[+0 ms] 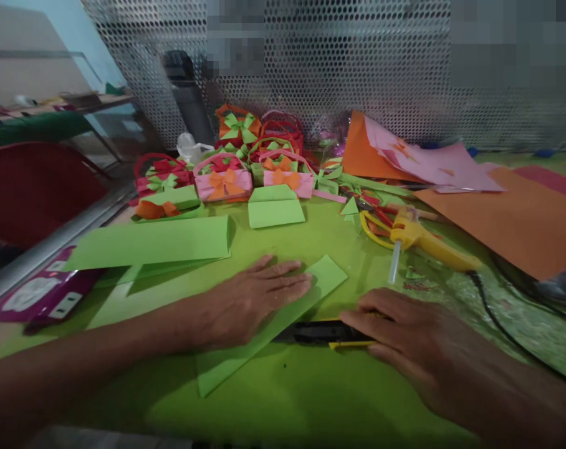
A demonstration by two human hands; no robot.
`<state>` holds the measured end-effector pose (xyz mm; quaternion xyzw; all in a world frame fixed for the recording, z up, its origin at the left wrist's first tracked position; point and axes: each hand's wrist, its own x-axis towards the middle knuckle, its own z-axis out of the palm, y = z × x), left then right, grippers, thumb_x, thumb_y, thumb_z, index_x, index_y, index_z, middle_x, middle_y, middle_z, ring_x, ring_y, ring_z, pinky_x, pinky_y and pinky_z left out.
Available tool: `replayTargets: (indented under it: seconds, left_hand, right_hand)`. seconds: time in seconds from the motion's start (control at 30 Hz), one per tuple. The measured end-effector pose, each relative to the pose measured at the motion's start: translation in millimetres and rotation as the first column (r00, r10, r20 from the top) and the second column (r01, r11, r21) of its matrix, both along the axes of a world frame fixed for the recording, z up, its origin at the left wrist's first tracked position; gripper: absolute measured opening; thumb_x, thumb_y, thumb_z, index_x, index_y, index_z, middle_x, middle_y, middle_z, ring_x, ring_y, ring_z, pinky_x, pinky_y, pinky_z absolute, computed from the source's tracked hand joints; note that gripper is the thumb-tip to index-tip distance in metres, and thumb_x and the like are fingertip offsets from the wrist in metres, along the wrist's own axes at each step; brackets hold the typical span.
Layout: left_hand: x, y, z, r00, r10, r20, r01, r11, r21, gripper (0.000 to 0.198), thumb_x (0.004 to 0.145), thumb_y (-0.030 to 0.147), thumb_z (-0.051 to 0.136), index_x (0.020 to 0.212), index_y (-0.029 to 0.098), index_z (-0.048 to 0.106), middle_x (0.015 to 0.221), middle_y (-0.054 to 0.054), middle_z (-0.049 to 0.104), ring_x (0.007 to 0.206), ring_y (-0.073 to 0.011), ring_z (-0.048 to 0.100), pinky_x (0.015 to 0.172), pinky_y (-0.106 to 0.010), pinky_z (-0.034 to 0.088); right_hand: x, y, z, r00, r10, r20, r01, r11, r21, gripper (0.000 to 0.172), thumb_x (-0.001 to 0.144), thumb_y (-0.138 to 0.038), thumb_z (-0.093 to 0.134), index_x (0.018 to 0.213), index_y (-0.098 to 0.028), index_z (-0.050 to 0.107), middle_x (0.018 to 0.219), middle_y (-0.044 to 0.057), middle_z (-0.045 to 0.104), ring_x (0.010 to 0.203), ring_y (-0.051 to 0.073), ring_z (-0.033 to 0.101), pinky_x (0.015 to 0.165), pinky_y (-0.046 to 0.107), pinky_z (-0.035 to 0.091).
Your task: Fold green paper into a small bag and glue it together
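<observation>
My left hand (259, 296) lies flat with its fingers stretched out, pressing a long green paper strip (327, 274) against the table. The strip runs diagonally, from near the front edge up to the right. My right hand (399, 327) is closed around a black and yellow utility knife (315, 332). The front end of the knife, grey and slim, reaches the lower edge of the strip; its very tip is hidden there. A stack of larger green paper sheets (156, 243) is left of my hands, and a folded green paper piece (277, 207) sits beyond them.
Small paper baskets with bows (224, 184) crowd the back, near a dark bottle (189, 96). At right are a yellow glue gun (427, 240) with a black cord (493, 324) and orange paper (512, 215). A purple box (49, 290) lies at left. Perforated metal (358, 75) stands behind.
</observation>
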<state>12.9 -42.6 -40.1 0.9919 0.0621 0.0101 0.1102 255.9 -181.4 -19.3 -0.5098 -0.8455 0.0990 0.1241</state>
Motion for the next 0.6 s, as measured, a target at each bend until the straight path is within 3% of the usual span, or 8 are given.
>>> replayTargets:
  seconds: [0.2,0.4,0.5,0.6]
  left_hand:
    - [15,7,-0.4,0.999,0.002,-0.035,0.0,0.999,0.041,0.066,0.079,0.002,0.036,0.141,0.018,0.017,0.146,-0.006,0.027,0.136,-0.0213,0.013,0.109,-0.05,0.007]
    - [42,21,1.9,1.0,0.014,-0.022,-0.013,0.997,0.07,0.066,0.078,0.003,0.035,0.14,0.019,0.019,0.145,-0.003,0.03,0.135,-0.0208,0.017,0.107,-0.049,0.015]
    - [39,22,10.4,0.998,0.012,-0.064,-0.008,0.998,0.06,0.066,0.077,0.002,0.036,0.139,0.018,0.021,0.147,-0.004,0.025,0.136,-0.022,0.014,0.107,-0.048,0.017]
    - [20,20,20.2,0.998,0.025,-0.065,-0.022,0.999,0.046,0.063,0.081,0.002,0.035,0.139,0.021,0.023,0.147,-0.003,0.025,0.136,-0.0219,0.013,0.107,-0.05,0.016]
  right_hand:
    - [12,3,-3.9,0.997,-0.066,0.048,0.069,0.995,-0.068,0.038,0.083,-0.011,0.041,0.117,-0.027,0.049,0.1,0.006,0.056,0.085,0.019,0.056,0.07,0.035,0.047]
    - [18,1,-7.0,0.987,-0.108,0.119,0.106,0.994,0.019,0.039,0.082,-0.011,0.042,0.117,-0.025,0.052,0.093,0.006,0.06,0.078,0.018,0.058,0.067,0.032,0.047]
    - [16,0,-6.6,0.985,-0.108,0.132,0.097,0.992,0.087,0.04,0.082,-0.009,0.041,0.117,-0.023,0.052,0.091,0.006,0.061,0.078,0.018,0.059,0.066,0.03,0.047]
    - [15,-1,-6.7,0.985,-0.11,0.131,0.096,0.99,0.108,0.04,0.082,-0.009,0.04,0.117,-0.022,0.053,0.09,0.007,0.062,0.077,0.018,0.059,0.065,0.03,0.047]
